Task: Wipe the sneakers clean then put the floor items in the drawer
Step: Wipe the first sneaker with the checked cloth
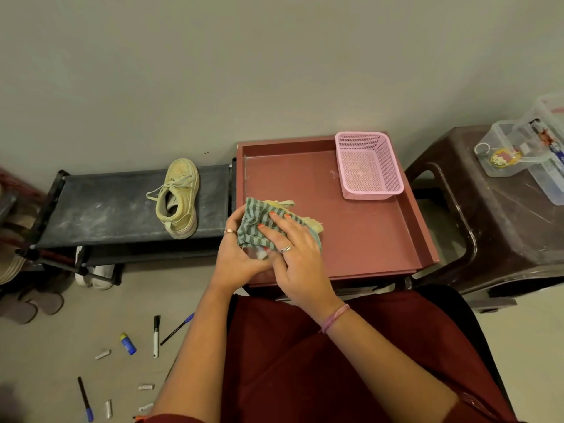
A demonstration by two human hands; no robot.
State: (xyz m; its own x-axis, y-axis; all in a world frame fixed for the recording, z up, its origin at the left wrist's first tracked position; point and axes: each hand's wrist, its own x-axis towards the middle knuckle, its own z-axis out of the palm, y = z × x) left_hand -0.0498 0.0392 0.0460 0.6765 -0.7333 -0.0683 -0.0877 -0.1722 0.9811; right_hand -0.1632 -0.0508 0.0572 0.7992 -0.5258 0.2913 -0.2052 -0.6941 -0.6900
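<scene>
One pale yellow sneaker (pixel 178 199) lies on the black shoe rack (pixel 100 206). The second sneaker (pixel 311 222) is over the open red drawer (pixel 366 233), mostly hidden under a green striped cloth (pixel 256 221). My left hand (pixel 236 254) grips that sneaker from the left side. My right hand (pixel 293 254) presses the cloth onto it with straight fingers. On the floor at lower left lie a white marker (pixel 156 336), a blue glue stick (pixel 128 343), pens (pixel 177 329) and several small white pieces (pixel 102 354).
A pink mesh basket (pixel 367 166) stands in the drawer's back right corner. A brown plastic stool (pixel 494 227) on the right carries clear containers (pixel 525 151). Slippers (pixel 30 303) and white shoes (pixel 94 276) sit under and beside the rack.
</scene>
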